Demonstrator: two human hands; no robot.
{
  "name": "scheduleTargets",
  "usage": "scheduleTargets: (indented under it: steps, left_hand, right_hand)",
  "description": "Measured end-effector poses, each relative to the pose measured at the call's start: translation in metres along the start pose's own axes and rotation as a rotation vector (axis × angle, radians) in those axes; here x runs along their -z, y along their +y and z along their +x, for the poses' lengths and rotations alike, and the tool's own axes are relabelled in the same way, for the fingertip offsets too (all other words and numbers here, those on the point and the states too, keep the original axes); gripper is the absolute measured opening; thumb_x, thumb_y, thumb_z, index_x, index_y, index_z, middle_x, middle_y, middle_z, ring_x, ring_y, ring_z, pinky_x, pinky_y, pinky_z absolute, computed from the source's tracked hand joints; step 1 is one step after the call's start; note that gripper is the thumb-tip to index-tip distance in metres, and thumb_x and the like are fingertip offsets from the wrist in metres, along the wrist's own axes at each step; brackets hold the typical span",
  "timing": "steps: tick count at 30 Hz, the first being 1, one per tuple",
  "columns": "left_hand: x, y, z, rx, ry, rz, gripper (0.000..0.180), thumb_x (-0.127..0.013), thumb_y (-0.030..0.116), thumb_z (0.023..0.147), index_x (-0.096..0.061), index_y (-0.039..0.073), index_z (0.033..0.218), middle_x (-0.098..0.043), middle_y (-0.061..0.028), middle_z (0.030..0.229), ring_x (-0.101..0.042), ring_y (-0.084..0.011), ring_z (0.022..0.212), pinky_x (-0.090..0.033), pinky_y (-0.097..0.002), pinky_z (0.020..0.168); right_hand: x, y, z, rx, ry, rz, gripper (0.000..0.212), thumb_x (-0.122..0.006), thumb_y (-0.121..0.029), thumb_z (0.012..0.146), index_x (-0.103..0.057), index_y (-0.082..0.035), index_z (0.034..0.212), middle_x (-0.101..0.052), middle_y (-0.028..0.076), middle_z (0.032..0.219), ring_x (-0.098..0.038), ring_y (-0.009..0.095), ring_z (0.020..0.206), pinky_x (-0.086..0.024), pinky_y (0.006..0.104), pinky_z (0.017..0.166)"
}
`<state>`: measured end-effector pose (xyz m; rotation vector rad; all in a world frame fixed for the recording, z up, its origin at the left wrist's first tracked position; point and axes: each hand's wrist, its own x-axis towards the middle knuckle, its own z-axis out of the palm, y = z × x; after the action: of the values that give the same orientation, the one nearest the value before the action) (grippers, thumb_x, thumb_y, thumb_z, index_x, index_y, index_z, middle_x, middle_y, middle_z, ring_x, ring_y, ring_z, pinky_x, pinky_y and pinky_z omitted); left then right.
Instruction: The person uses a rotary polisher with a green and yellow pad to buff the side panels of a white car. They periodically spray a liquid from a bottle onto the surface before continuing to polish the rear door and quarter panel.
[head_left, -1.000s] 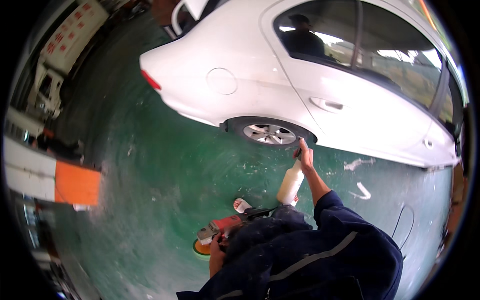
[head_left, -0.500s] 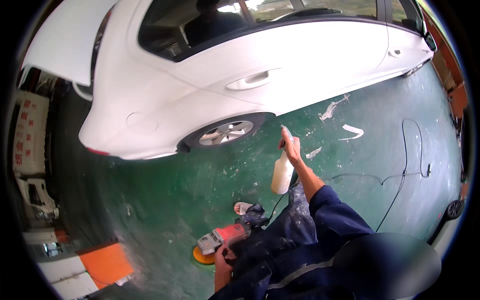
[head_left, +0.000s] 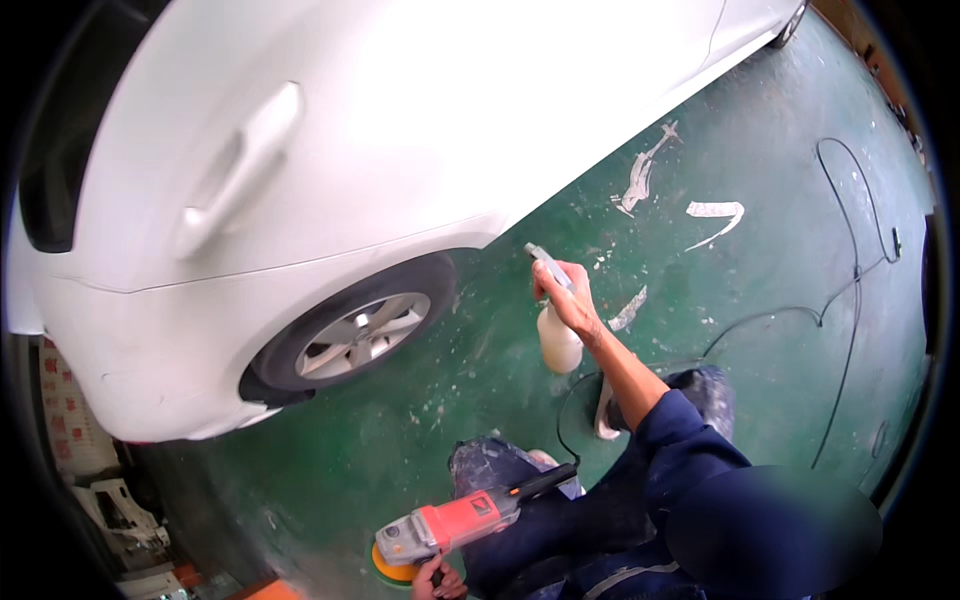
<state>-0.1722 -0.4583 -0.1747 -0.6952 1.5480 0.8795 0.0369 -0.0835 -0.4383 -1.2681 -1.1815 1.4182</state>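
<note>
My right hand (head_left: 572,298) is wrapped round the neck and trigger of a translucent spray bottle (head_left: 559,345), held over the floor with its grey nozzle toward the white car (head_left: 400,130). The car's wheel (head_left: 362,340), with silver spokes, lies to the left of the bottle. At the lower edge my left hand (head_left: 440,581) grips the front of a red and grey polisher (head_left: 462,518), whose rear handle is unheld, near my legs. An orange-yellow pad (head_left: 392,572) shows under the polisher's head. Part of the left hand is cut off by the picture's edge.
A black cord (head_left: 562,428) runs from the polisher, and a cable (head_left: 852,330) loops across the green floor (head_left: 760,290) at right. Torn white strips (head_left: 716,212) lie near the car. White car parts (head_left: 125,515) stand at far left.
The view has moved closer to the car, and my legs have spread apart. My hands keep hold of the spray bottle and the polisher; more of the polisher now shows.
</note>
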Motion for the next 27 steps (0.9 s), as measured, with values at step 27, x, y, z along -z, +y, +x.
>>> scheduleTargets:
  steps: [27]
  left_hand:
    - [-0.045, 0.012, 0.271, -0.191, -0.227, 0.405, 0.028, -0.063, 0.029, 0.098, -0.048, 0.016, 0.079, -0.039, 0.0046, 0.058, -0.032, -0.0042, 0.043, -0.030, -0.0211, 0.044]
  right_hand:
    - [0.043, 0.111, 0.058, 0.283, 0.261, 0.244, 0.059, -0.056, -0.055, 0.098, -0.063, -0.004, 0.068, -0.061, 0.002, 0.065, -0.055, 0.012, 0.065, -0.043, 0.0298, 0.064]
